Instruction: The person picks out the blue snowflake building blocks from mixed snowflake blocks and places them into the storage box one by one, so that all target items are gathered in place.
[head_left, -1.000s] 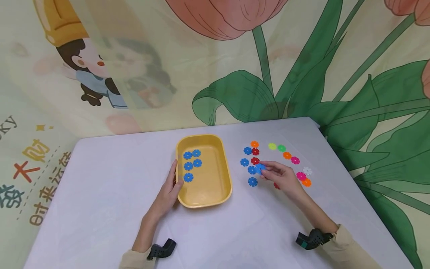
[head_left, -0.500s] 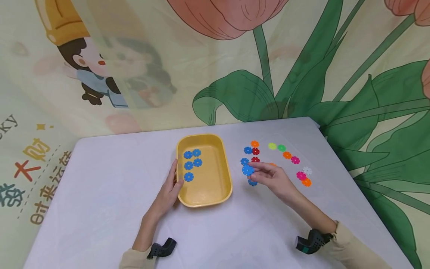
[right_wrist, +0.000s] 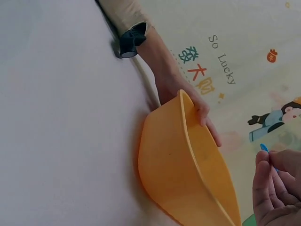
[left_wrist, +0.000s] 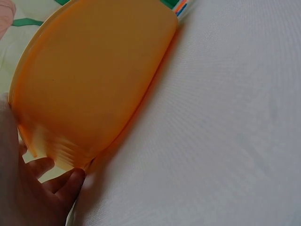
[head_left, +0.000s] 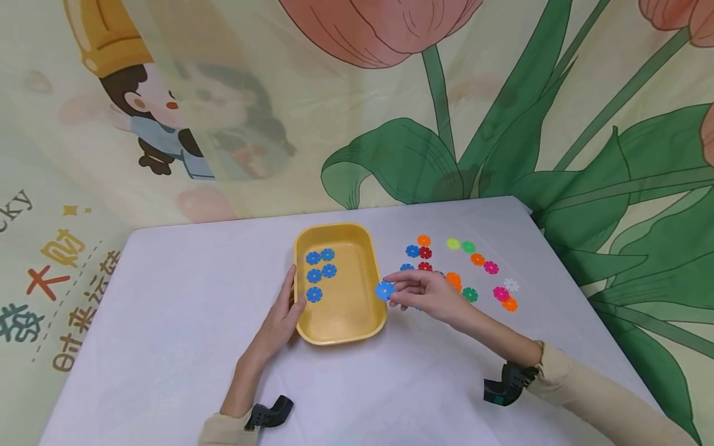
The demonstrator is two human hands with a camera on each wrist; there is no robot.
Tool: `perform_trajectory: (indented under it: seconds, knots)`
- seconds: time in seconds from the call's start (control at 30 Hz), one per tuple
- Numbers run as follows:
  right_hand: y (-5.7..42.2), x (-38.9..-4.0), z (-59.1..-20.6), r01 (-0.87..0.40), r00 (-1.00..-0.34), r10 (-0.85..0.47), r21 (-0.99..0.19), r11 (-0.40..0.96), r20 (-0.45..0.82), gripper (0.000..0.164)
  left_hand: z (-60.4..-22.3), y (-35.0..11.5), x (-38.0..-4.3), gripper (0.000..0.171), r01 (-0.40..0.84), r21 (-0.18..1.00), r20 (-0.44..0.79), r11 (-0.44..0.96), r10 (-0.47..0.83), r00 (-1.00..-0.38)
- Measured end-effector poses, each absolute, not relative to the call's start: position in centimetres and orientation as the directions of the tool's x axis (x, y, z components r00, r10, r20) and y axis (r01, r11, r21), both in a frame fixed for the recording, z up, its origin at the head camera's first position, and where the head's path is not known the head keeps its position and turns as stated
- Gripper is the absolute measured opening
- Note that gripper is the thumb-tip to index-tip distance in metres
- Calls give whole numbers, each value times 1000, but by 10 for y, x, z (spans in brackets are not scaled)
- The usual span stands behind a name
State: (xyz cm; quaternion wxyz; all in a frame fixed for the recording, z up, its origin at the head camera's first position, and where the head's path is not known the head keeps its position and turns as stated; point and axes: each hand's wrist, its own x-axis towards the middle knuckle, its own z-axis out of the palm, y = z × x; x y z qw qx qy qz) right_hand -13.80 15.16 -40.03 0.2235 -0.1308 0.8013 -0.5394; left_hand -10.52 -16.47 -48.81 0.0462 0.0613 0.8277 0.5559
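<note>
A yellow plastic tray (head_left: 346, 316) lies on the table with several blue snowflake discs (head_left: 314, 275) inside, toward its left side. My left hand (head_left: 279, 319) holds the tray's left side, thumb at the rim; in the left wrist view its fingertips (left_wrist: 75, 181) bend against the tray's outer wall (left_wrist: 94, 80). Between thumb and fingers of my right hand (head_left: 428, 296) is another blue snowflake disc (head_left: 385, 291), at the tray's right rim. From the right wrist view that disc (right_wrist: 264, 147) appears edge-on, above the level of the tray rim (right_wrist: 189, 141).
Loose snowflake discs lie right of the tray: red (head_left: 425, 253), orange (head_left: 453, 281), green (head_left: 470, 295), pink (head_left: 491, 267), white (head_left: 510, 285) and blue (head_left: 412, 251). My right hand covers part of this group. A printed cloth backdrop (head_left: 251, 124) stands behind the white table (head_left: 212, 279).
My right hand has carried the blue disc left from the loose discs to the tray's right rim. Orange and green discs have come into view behind it. The left hand keeps its place.
</note>
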Motion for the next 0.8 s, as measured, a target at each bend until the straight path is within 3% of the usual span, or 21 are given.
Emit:
perform_trajectory:
  seconds: [0.5,0.8]
  knots:
    - [88,-182,-408,-187,-724,-651,-843,505,-229,33,-486,-165,-107,66,49,921,-15,386,161,-987]
    - [47,-209,-421,-416,-643,-718,-665,620,-266,29,-488,-166,-106,67,87,922,20,376,177,-984]
